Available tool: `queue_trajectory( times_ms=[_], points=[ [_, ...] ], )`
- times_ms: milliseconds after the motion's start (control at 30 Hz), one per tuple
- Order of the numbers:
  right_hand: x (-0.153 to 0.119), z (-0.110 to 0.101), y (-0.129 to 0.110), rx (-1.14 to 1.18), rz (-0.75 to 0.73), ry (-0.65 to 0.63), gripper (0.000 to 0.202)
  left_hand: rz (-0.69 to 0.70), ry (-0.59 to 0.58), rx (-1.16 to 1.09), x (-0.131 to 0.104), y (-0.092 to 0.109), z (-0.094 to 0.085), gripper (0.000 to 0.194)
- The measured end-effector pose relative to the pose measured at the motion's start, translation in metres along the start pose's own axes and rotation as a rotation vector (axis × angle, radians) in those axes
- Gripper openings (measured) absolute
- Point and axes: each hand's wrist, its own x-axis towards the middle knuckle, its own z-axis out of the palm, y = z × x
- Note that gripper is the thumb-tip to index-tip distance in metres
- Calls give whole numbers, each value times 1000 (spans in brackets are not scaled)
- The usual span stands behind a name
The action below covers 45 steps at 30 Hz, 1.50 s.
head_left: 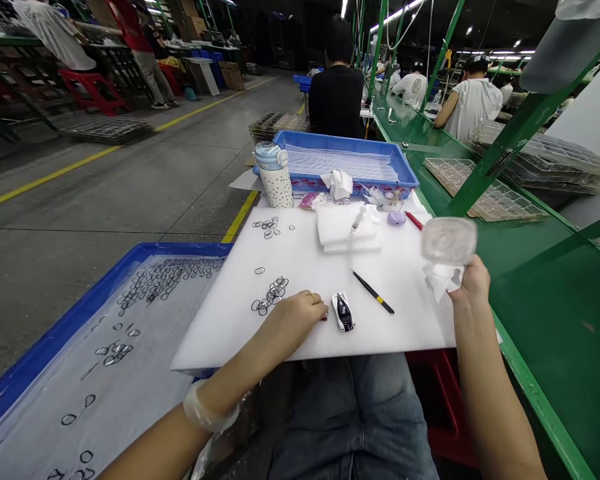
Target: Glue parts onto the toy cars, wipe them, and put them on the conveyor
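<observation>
Clutching a crumpled tissue [443,279] below a blurred translucent container [449,241], the right hand [473,279] hovers right of the toy car [343,312]. Left of the car, the left hand [303,317] curls; its grip's contents cannot be told. Tweezers [373,291] lie right of the car.

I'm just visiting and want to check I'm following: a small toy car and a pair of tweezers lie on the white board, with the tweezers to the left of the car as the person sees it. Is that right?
Not quite: the side is wrong. The head view shows the tweezers to the right of the toy car, both lying on the white board.
</observation>
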Motion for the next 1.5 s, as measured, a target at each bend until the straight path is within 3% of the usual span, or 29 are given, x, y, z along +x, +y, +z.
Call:
queue_trajectory(
  times_ms=[100,133,200,267,300,367,433,533,600,667,700,767,800,900,1000,1133,1200,1300,1367,1500],
  points=[
    [-8,8,-28,-118,-267,188,27,10,-23,14,2,3,-4,25],
    [-10,12,-37,-214,-366,192,35,19,-33,12,3,3,-5,25],
    [-11,23,-49,-516,-575,43,46,36,-47,3,3,1,-7,24],
    [-8,35,-52,-809,-728,-218,45,35,-41,-10,3,-3,-7,23],
    [-4,41,-52,-896,-766,-320,44,31,-33,-9,2,-4,-6,22],
    [5,53,-51,-901,-730,-389,39,7,19,-73,0,-5,-4,21],
    [14,64,-55,-739,-594,-364,34,-77,151,-330,-3,1,-1,16],
    [7,77,-69,-218,-400,-303,37,-325,341,-1160,-6,20,7,11],
    [-20,81,-76,59,-381,-258,36,-462,366,-1700,-6,36,15,23],
    [-64,80,-76,68,-403,-304,26,-522,386,-1930,-5,49,22,35],
    [-87,78,-73,-49,-419,-391,19,-540,405,-1959,-5,53,26,38],
    [-130,75,-62,-267,-507,-614,6,-568,434,-1975,-5,56,31,40],
    [-147,74,-55,-332,-551,-689,9,-579,446,-1988,-6,56,32,39],
    [-174,77,-35,-383,-646,-716,19,-597,466,-2008,-8,55,33,37],
    [-177,84,-27,-480,-759,-662,15,-604,480,-2011,-8,55,32,33],
    [-168,77,-39,-591,-873,-733,13,-608,494,-2002,-7,59,32,31],
    [-160,69,-47,-643,-859,-720,13,-605,493,-1993,-8,59,32,31],
    [-148,58,-51,-674,-774,-582,16,-588,499,-1959,-11,57,30,31],
    [-143,54,-47,-651,-678,-549,16,-553,554,-1758,-14,54,29,27],
    [-146,55,-28,-602,-453,-609,12,-415,748,-842,-17,52,30,11]
  ],
)
